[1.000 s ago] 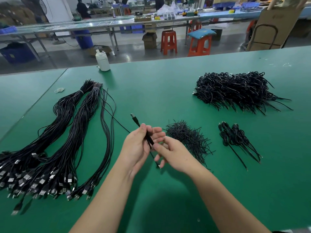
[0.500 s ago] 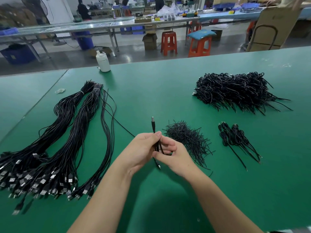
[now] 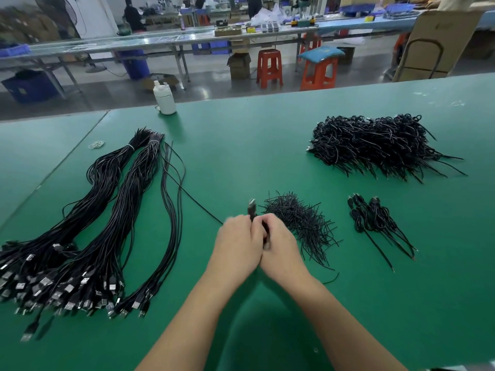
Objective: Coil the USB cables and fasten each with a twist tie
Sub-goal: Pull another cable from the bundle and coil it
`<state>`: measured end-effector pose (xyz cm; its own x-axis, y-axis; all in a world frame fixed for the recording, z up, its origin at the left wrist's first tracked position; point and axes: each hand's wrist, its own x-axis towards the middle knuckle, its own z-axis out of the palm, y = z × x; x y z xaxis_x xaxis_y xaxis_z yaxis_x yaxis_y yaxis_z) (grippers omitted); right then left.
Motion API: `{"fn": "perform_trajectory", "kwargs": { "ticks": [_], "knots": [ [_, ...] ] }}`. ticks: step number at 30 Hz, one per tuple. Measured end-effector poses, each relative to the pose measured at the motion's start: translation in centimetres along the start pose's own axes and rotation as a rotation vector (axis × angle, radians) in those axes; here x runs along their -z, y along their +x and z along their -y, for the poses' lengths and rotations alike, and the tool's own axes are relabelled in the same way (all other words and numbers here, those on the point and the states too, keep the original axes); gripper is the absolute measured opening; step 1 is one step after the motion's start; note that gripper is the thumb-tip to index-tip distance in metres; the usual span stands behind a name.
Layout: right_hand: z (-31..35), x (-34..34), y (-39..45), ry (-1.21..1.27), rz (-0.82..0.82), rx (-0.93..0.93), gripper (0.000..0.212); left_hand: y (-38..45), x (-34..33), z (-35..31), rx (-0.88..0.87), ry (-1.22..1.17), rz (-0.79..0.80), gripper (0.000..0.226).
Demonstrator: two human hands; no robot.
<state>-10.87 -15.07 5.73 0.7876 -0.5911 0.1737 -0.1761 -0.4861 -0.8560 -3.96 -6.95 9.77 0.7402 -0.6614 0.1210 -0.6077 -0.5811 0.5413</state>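
Both hands meet above the green tabletop. The left hand and right hand curl their fingers around one black cable, its plug poking up, beside the pile of twist ties.

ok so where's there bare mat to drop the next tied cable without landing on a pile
Bare green mat lies right of the small group of coiled cables, below the big finished heap. More lies between the long cable bundles and the twist tie pile, though one cable crosses it. Crowded: around the left hand and right hand.
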Motion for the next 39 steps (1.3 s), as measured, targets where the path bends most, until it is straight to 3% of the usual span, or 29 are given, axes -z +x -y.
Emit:
{"fn": "perform_trajectory", "kwargs": {
  "ticks": [2, 6, 14, 16, 20, 24, 30, 39],
  "knots": [
    [-0.2, 0.3, 0.1, -0.130, 0.016, 0.062, 0.012, 0.0, -0.1, 0.3, -0.033, 0.090, -0.082, 0.037],
    [-0.4, 0.7, 0.0, -0.334, 0.153, 0.123, 0.011, -0.1, -0.7, 0.8, 0.008, 0.120, -0.019, 0.042],
    [-0.2, 1.2, -0.4, -0.359, 0.222, 0.065, 0.010, 0.3, -0.6, 1.4, -0.074, 0.368, -0.047, 0.051],
    [-0.4, 1.4, -0.4, -0.374, 0.213, 0.054, 0.009, 0.6, -0.6, 2.0, -0.091, 0.281, -0.036, 0.052],
    [-0.7, 1.5, -0.3, -0.437, 0.205, 0.067, 0.020, 1.2, -0.4, 2.7, -0.238, -0.131, 0.090, 0.018],
    [-0.6, 1.4, -0.1, -0.351, 0.226, 0.034, 0.027, 1.2, -0.5, 3.0, -0.282, -0.150, 0.057, 0.009],
    [-0.5, 1.5, 0.1, -0.088, 0.207, -0.081, 0.022, 1.1, -0.9, 3.0, -0.264, -0.177, 0.043, 0.014],
    [-0.7, 1.8, -0.4, -0.145, 0.246, -0.045, 0.032, 1.2, -1.7, 3.4, -0.186, -0.323, 0.090, 0.015]
  ]
}}
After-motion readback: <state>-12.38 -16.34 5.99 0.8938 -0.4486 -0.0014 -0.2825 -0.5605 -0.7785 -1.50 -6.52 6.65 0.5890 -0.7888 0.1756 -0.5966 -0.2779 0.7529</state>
